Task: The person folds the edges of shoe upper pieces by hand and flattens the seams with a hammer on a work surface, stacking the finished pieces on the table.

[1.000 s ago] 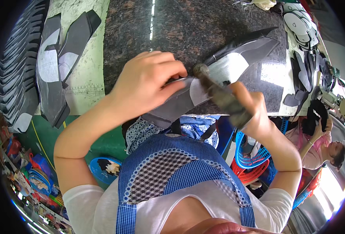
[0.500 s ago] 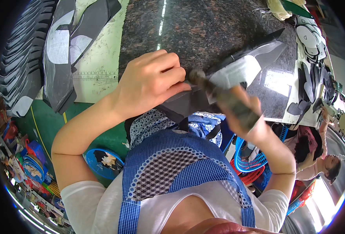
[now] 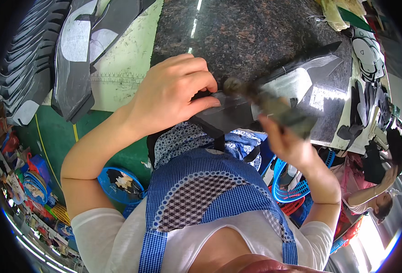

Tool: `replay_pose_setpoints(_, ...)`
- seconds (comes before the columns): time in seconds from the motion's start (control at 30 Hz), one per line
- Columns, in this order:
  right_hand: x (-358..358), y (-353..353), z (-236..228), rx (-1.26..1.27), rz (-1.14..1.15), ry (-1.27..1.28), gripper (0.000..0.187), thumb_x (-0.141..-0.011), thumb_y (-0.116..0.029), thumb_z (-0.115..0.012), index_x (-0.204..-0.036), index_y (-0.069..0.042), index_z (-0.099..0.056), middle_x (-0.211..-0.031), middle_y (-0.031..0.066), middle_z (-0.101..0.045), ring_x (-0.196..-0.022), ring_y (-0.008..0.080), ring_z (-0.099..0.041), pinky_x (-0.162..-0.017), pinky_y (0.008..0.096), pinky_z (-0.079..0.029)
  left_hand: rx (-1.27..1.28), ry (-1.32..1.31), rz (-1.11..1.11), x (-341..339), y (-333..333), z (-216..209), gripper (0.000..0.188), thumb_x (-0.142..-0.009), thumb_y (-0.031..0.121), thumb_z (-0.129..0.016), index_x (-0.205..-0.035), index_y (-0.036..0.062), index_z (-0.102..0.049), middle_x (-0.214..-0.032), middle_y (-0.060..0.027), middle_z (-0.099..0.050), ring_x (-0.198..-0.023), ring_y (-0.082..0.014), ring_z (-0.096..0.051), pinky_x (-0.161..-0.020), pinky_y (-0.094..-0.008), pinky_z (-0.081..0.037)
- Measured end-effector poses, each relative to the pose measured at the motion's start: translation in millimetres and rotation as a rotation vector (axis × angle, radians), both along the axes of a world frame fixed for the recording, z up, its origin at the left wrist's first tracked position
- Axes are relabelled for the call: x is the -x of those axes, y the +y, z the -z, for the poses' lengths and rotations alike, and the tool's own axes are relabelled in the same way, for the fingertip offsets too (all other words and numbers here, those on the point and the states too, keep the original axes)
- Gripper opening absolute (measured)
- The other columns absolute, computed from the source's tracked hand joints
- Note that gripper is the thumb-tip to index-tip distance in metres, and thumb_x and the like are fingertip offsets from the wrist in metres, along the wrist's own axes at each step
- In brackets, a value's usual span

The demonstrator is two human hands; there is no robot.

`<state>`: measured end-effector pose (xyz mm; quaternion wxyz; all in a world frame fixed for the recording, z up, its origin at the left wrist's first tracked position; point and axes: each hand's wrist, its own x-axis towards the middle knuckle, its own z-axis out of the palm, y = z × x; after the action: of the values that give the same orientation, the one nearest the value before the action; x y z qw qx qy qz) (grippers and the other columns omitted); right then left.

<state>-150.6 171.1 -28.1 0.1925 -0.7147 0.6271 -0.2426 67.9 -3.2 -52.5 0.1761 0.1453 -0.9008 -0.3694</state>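
Observation:
On the dark speckled stone slab (image 3: pixel 219 36), close in front of my body, lies a black sheet piece (image 3: pixel 228 116) with a pale grey patch (image 3: pixel 292 84). My left hand (image 3: pixel 178 88) pinches its near left edge, thumb and fingers pressed together. In my right hand (image 3: pixel 289 145) is a hammer (image 3: pixel 273 107), smeared by motion. Its round head (image 3: pixel 232 86) is over the piece's edge, just right of my left fingertips. Whether it touches the piece cannot be told from the blur.
Stacked black pieces (image 3: pixel 35 73) and black pieces with grey patches (image 3: pixel 75 41) lie at the left. White and black cut parts (image 3: pixel 367 54) sit at the far right. Blue baskets (image 3: pixel 121 186) stand below the table. A co-worker (image 3: pixel 369 191) at the right handles black material.
The hammer and my right hand have moved slightly; my left hand keeps its pinch. The whole view has shifted a little. The co-worker's arm has moved, with black material now at that hand.

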Motion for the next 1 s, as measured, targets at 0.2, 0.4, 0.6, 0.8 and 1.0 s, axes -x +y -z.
replay_pose_setpoints(0.2, -6, -15, -9, 0.048, 0.051, -0.156, 0.021, -0.084, 0.0, -0.066, -0.105, 0.0, -0.062, -0.081, 0.0121, -0.068, -0.063, 0.0298, -0.068, -0.055, 0.0362, -0.051, 0.074, 0.176, -0.05, -5, 10, 12, 0.021, -0.064, 0.009, -0.084, -0.078, 0.004, -0.068, -0.077, -0.0043, -0.06, -0.07, -0.0224, -0.057, -0.06, -0.034, -0.045)
replay_pose_setpoints(0.4, -6, -9, -18, -0.04, 0.122, -0.192, 0.024, -0.089, -0.001, -0.063, -0.113, 0.003, -0.064, -0.084, 0.0158, -0.068, -0.078, 0.0282, -0.069, -0.067, 0.0338, -0.053, 0.12, 0.175, -0.107, -4, 10, 8, 0.021, -0.063, 0.009, -0.084, -0.078, 0.0044, -0.07, -0.077, -0.0035, -0.061, -0.068, -0.0214, -0.057, -0.058, -0.0335, -0.045)
replay_pose_setpoints(0.6, -4, -2, -4, -0.09, -0.12, 0.113, 0.01, -0.09, -0.001, -0.064, -0.099, 0.003, -0.066, -0.084, 0.0114, -0.063, -0.065, 0.0191, -0.058, -0.051, 0.0298, -0.041, 0.194, 0.189, -0.03, -5, 15, 6, 0.024, -0.062, 0.007, -0.083, -0.082, 0.0034, -0.069, -0.078, -0.0036, -0.059, -0.069, -0.0212, -0.057, -0.058, -0.033, -0.044)
replay_pose_setpoints(0.8, -9, -6, -7, 0.038, -0.061, 0.005, 0.02, -0.086, -0.009, -0.067, -0.099, 0.0, -0.057, -0.062, 0.0092, -0.059, -0.051, 0.0273, -0.063, -0.046, 0.035, -0.048, 0.429, 0.064, 0.027, -6, 23, -2, 0.015, -0.068, 0.01, -0.074, -0.078, 0.0025, -0.065, -0.08, -0.005, -0.057, -0.071, -0.0207, -0.055, -0.059, -0.0325, -0.043)
replay_pose_setpoints(1.0, -17, -14, -11, 0.028, 0.036, -0.028, 0.015, -0.089, -0.011, -0.066, -0.095, -0.003, -0.055, -0.061, 0.0119, -0.057, -0.049, 0.0305, -0.06, -0.044, 0.0395, -0.045, 0.482, 0.026, 0.081, 0, 22, -13, 0.014, -0.068, 0.01, -0.072, -0.077, 0.0029, -0.065, -0.082, -0.0053, -0.057, -0.076, -0.0206, -0.056, -0.063, -0.0337, -0.043)
